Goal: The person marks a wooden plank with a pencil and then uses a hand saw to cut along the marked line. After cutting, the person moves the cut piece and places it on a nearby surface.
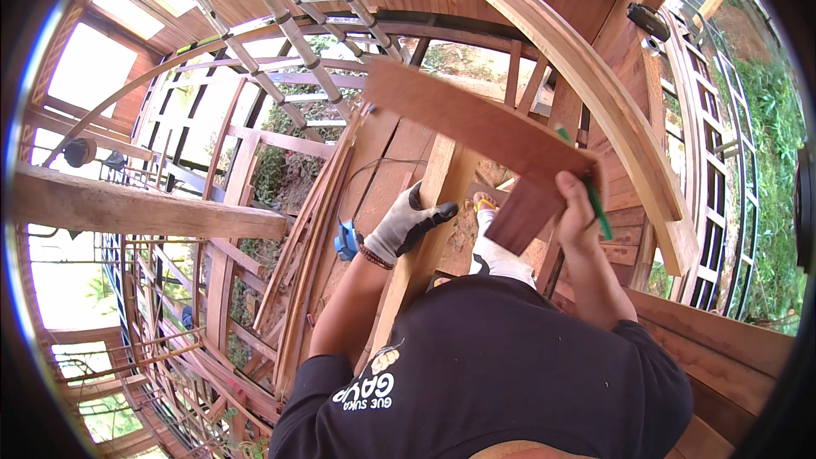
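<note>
My right hand (576, 212), bare, is closed around a brown wooden square (476, 123), a long flat blade joined to a short, darker stock. A slim green pencil (597, 208) sticks out of the same hand, behind the square. The square is held up over my legs, its long end pointing to the far left. My left hand (404, 225), in a grey and black work glove, grips the edge of a pale wooden beam (446, 177) with the thumb across it. That beam runs from beside my body away from me, partly hidden under the square.
A blue power tool (347, 240) with a cable lies left of the beam on wide planks (374, 157). An aluminium ladder (285, 25) leans at the far left. Curved timber (595, 85) arches on the right. A thick log beam (153, 204) juts in from the left.
</note>
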